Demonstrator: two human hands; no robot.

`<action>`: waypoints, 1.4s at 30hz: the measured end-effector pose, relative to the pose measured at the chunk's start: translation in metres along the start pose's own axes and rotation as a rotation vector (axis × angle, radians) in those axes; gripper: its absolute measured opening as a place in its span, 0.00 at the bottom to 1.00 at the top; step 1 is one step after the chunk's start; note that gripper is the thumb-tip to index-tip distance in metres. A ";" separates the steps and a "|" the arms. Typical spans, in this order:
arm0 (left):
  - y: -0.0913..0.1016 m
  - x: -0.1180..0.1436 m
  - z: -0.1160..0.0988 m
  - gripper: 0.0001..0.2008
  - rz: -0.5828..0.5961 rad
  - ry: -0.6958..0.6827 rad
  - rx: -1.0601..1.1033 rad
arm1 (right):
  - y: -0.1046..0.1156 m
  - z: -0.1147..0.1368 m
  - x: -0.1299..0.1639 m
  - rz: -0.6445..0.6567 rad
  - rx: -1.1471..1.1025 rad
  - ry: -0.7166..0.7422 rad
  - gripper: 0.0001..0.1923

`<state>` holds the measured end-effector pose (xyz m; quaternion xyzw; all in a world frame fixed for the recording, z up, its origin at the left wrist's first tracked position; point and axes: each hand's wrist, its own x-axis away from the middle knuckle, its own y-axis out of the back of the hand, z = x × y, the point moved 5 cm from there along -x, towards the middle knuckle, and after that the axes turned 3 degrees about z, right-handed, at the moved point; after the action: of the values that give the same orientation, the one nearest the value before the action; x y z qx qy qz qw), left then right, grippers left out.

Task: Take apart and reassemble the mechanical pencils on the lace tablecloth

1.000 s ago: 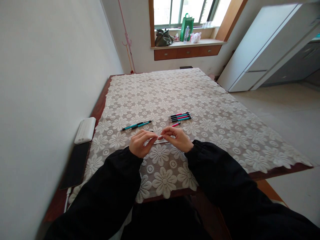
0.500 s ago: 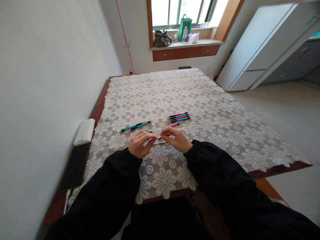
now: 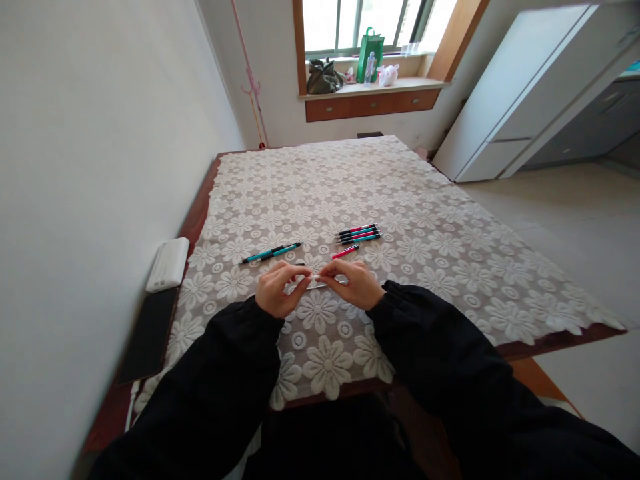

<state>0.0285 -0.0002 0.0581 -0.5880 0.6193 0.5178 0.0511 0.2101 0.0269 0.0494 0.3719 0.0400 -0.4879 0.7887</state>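
Note:
My left hand (image 3: 281, 288) and my right hand (image 3: 351, 283) meet low over the table, each with thumb and forefinger pinched. Between their fingertips runs a small, thin whitish piece (image 3: 315, 277), too small to name. A thin white rod (image 3: 320, 287) shows just below the fingers, partly hidden by them. Beyond my right hand lies a pink-red pen barrel (image 3: 345, 252) with a dark end. A small black piece (image 3: 300, 264) peeks out behind my left fingers. Farther left, two blue-and-black pens (image 3: 273, 252) lie slanted side by side.
Several pink and blue pens (image 3: 358, 234) lie in a neat row past my right hand. A floral lace tablecloth (image 3: 327, 363) covers the table. At the left edge, by the wall, are a white power bank (image 3: 169, 264) and a black phone-like slab (image 3: 149, 333) with a white cable.
My fingertips have drawn slightly apart, and more of the whitish piece shows between them. My right fingers sit a little lower, uncovering more of the pink-red barrel.

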 end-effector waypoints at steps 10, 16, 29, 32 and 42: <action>0.001 -0.002 -0.003 0.03 -0.010 0.043 0.068 | -0.001 0.003 0.001 -0.003 0.046 0.020 0.06; 0.001 -0.003 -0.004 0.04 -0.019 0.061 0.103 | -0.001 0.003 0.001 0.011 0.061 0.038 0.07; 0.004 -0.004 -0.007 0.03 -0.034 0.053 0.095 | -0.001 0.003 0.002 0.008 0.095 0.056 0.08; 0.004 -0.004 -0.007 0.03 -0.040 0.048 0.088 | -0.001 0.004 0.002 0.019 0.120 0.056 0.09; 0.002 -0.001 -0.003 0.05 -0.055 0.062 0.078 | -0.001 0.001 0.001 0.035 0.157 0.037 0.10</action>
<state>0.0289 -0.0019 0.0616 -0.6179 0.6240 0.4733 0.0690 0.2094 0.0248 0.0492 0.4422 0.0097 -0.4688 0.7646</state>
